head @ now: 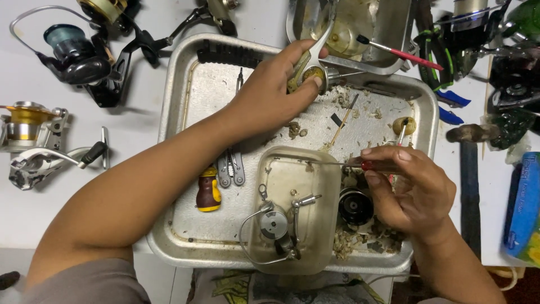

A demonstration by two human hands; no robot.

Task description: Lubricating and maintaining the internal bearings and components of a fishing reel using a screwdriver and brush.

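My left hand (270, 93) reaches across a big metal tray (185, 90) and grips a small round reel part (313, 73) with a curved metal arm at the tray's far edge. Closer to me, my right hand (408, 188) holds a thin screwdriver with a red grip (315, 162), its shaft pointing left over a clear plastic tub (292, 211). Inside the tub lie a reel rotor with a wire bail (274, 228) and small metal bits. A black spool (354, 206) sits just beside my right hand.
Pliers (232, 168) and a stubby yellow-brown screwdriver (208, 191) lie in the tray under my left forearm. Several fishing reels (79, 56) stand on the white table at left and top right. A second metal pan (388, 34), a hammer (469, 169) and a blue pack (524, 208) are at right.
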